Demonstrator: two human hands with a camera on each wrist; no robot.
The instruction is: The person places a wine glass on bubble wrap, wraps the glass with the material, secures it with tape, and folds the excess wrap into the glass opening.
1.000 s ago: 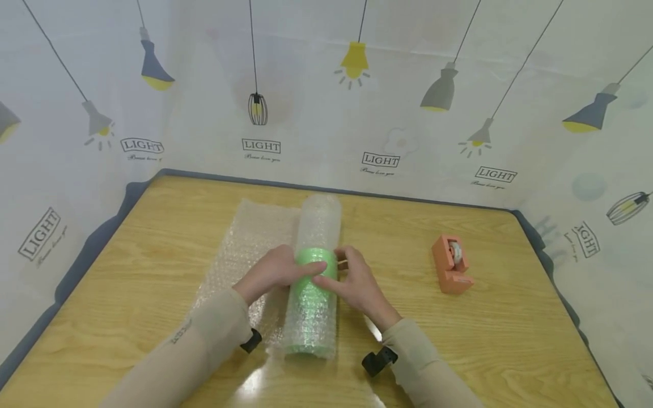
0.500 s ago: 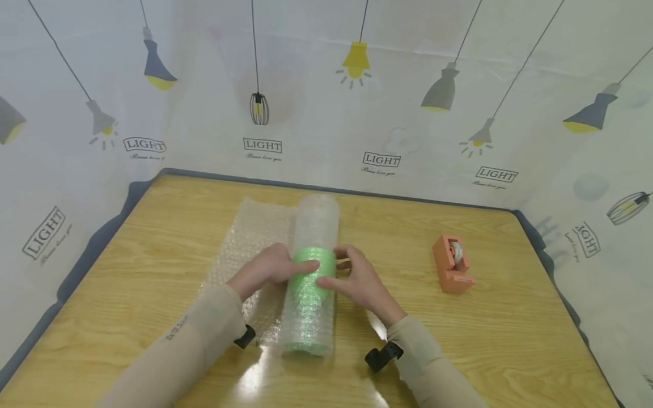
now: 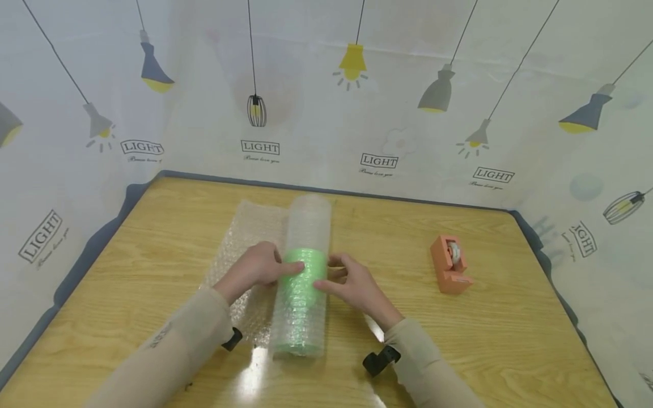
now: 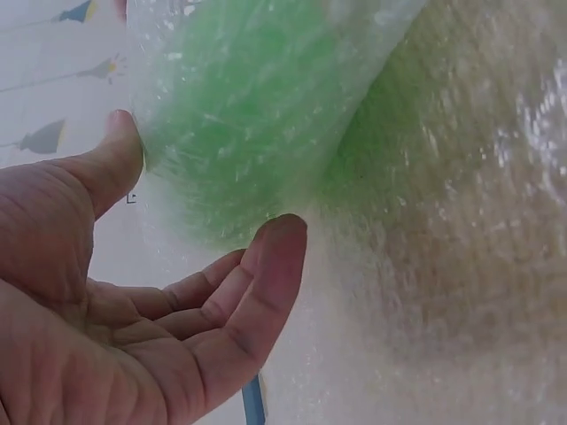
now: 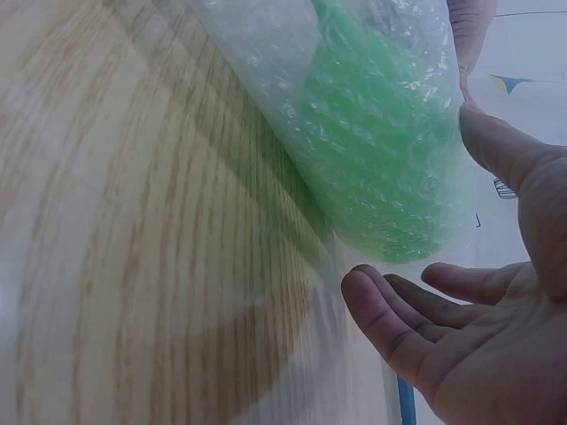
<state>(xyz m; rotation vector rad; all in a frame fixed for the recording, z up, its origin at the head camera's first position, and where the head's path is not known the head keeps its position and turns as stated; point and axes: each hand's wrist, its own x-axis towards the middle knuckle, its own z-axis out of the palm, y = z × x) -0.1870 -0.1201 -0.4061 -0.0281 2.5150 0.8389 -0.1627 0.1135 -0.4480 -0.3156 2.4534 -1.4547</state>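
Note:
A green cylinder (image 3: 305, 277) lies inside a roll of clear bubble wrap (image 3: 308, 224), lengthwise on the table. A flat stretch of bubble wrap (image 3: 250, 226) extends out from the roll's left side. My left hand (image 3: 257, 265) holds the roll from the left, thumb across its top and fingers bent at its side. On the other side, my right hand (image 3: 357, 286) rests its thumb on the roll's right edge. In the right wrist view its fingers (image 5: 381, 314) are loosely bent just below the wrapped green cylinder (image 5: 390, 168).
An orange tape dispenser (image 3: 451, 265) with a roll of tape stands on the right part of the wooden table (image 3: 510, 340). A lamp-printed curtain (image 3: 306, 68) surrounds the table's back and sides.
The roll has shifted slightly left, onto more of the flat bubble wrap, so less of the sheet shows. My left hand has moved left with it; the right hand stays close beside it.

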